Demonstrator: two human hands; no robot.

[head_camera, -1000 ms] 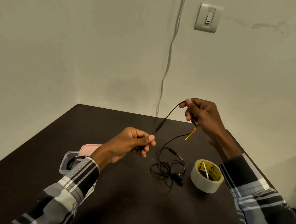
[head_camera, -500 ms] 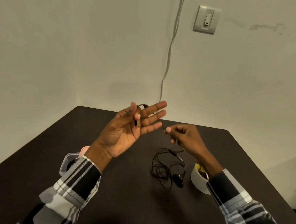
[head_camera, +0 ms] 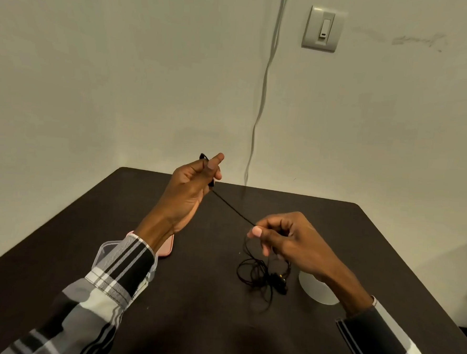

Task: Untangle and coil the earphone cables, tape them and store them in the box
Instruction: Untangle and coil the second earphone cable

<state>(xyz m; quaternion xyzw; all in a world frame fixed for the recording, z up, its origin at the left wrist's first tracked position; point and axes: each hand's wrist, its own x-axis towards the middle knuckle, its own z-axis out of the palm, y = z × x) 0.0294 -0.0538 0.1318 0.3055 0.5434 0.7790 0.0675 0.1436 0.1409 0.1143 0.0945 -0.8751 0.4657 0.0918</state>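
A: Your left hand (head_camera: 191, 185) is raised above the desk (head_camera: 196, 325), fingers curled around one end of the black earphone cable (head_camera: 232, 207), thumb up. A small loop of it shows above your knuckles.

B: And the other one?

A: Your right hand (head_camera: 286, 240) sits lower and nearer you, pinching the same cable between thumb and fingers. The stretch between your two hands runs straight and taut, which I read as you feeding cable round the left fingers, using them as a former for the coil.

B: Where's the rest of it?

A: It hangs from your right hand into a loose tangle (head_camera: 262, 274) on the desk, earbuds in the pile. Most of the cable looks unwound as yet, so you're early in the coiling.

B: Is the tape close?

A: The roll of tape (head_camera: 317, 291) sits just beside the tangle, partly hidden under your right wrist, handy for when the coil is done. The clear box (head_camera: 104, 253) is under your left sleeve (head_camera: 123, 268), with a pink lid (head_camera: 166, 248) next to it. I can't tell what's inside it.
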